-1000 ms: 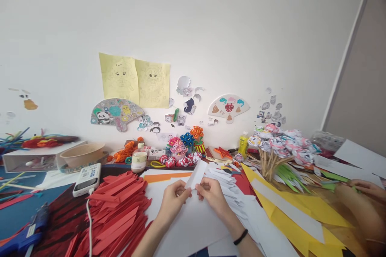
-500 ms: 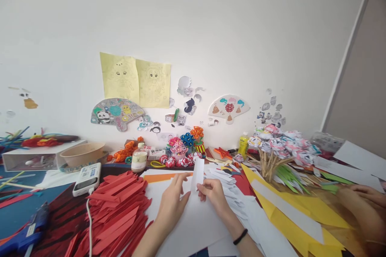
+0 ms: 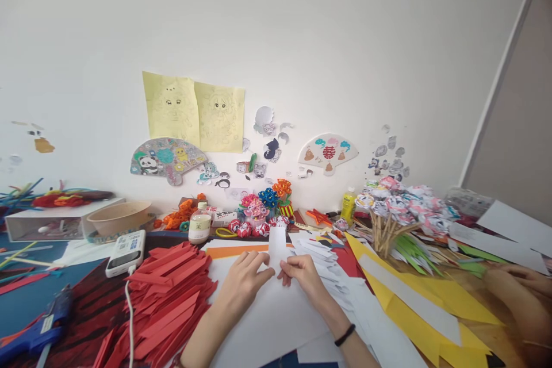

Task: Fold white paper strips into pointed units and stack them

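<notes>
We hold a white paper strip (image 3: 277,244) upright over the white sheet (image 3: 276,316), our left hand (image 3: 244,283) and right hand (image 3: 302,275) pinching its lower end; we judge a fold is under way, and the crease next needs firm, even pressing. The beige bowl (image 3: 117,215) behind the red strips (image 3: 172,293) hides its contents.

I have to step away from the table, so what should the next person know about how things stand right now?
Left hand: fingers on the white paper strip, pinching its lower end.
Right hand: pinching the same strip from the other side.
The strip stands upright over the white sheet.
Red strips are piled to the left, white folded pieces to the right.
The strip looks only partly folded.
Another person's hand works at the far right.
</notes>
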The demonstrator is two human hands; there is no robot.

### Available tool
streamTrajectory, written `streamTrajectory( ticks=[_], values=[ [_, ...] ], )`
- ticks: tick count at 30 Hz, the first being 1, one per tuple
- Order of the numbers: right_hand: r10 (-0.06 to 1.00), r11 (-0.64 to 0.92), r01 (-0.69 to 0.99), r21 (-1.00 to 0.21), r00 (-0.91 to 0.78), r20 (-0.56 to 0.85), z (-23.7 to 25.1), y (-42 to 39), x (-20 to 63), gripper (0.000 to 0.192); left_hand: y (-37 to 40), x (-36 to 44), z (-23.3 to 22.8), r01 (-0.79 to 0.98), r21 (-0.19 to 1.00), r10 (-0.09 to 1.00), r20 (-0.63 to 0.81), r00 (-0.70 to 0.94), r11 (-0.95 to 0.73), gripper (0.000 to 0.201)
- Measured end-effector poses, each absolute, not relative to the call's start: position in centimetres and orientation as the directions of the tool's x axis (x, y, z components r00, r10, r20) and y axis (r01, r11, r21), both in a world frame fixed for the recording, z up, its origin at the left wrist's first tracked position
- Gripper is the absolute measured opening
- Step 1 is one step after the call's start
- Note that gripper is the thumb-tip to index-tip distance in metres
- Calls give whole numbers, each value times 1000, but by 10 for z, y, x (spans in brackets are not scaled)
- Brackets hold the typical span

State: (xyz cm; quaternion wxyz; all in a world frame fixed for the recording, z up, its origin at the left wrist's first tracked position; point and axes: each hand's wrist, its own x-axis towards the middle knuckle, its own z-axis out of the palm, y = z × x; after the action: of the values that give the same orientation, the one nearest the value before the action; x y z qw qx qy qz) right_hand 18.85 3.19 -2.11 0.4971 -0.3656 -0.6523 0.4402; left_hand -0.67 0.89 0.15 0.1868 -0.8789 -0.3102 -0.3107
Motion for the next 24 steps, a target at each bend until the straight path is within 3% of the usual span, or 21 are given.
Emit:
streamTrajectory(
  ticks=[7, 14, 18, 22, 24],
  values=[
    [908, 366, 35, -930, -232, 349, -16, 27, 182, 42, 8, 0, 2, 680, 181, 582, 694, 423, -710, 17],
    [907, 331, -54, -942, -257, 333, -18, 25, 181, 34, 9, 5, 1, 668, 300, 641, 684, 348, -681, 13],
    [910, 314, -76, -946, -260, 323, -15, 22, 179, 37, 10, 8, -1, 557, 484, 691, 680, 246, -675, 10],
    [908, 294, -103, -950, -280, 311, -14, 22, 178, 39, 13, 11, -6, 408, 684, 776, 621, 110, -605, 37],
    [903, 293, -120, -949, -291, 315, -15, 23, 178, 38, 16, 12, -10, 370, 755, 828, 554, 79, -541, 34]
  ],
)
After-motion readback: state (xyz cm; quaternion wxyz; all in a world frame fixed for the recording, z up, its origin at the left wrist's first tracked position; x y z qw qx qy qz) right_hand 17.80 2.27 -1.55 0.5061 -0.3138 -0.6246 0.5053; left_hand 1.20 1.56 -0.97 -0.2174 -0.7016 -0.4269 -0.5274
